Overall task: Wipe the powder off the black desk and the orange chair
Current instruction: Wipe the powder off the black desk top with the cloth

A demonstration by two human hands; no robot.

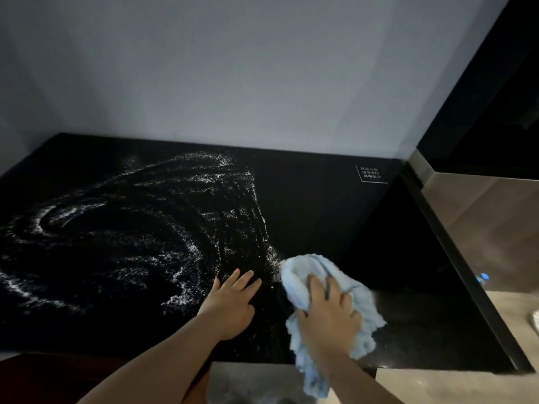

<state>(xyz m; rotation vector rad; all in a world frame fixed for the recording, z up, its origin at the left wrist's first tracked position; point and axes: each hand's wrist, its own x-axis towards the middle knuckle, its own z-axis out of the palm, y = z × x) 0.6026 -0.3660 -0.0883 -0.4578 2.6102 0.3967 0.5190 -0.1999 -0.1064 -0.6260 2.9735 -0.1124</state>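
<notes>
Pale grey wall (pixel 233 68) across the upper half, meeting the back edge of the black desk (pixel 320 199) set into a corner. At right, a dark glossy panel (pixel 495 97) above a wood-toned surface (pixel 481 223), hemming in the desk's right edge. White powder (pixel 140 228) smeared in curved streaks over the desk's left and middle, thinning to specks toward the front. Reddish-brown patch (pixel 73 380) below the near edge at lower left, too dim to identify. Light-blue cloth (pixel 303 275) bunched on the desk near the front right, at the powder's right fringe, one end hanging over the near edge. Right hand (pixel 329 313) on top, fingers curled into the folds, gripping and pressing down. Left hand (pixel 233 304) just beside it, palm flat on the desk, fingers straight and spread. White-lettered label (pixel 372 174) near the far right corner, unreadable. Tiny blue light (pixel 484 277) beyond the right edge.
</notes>
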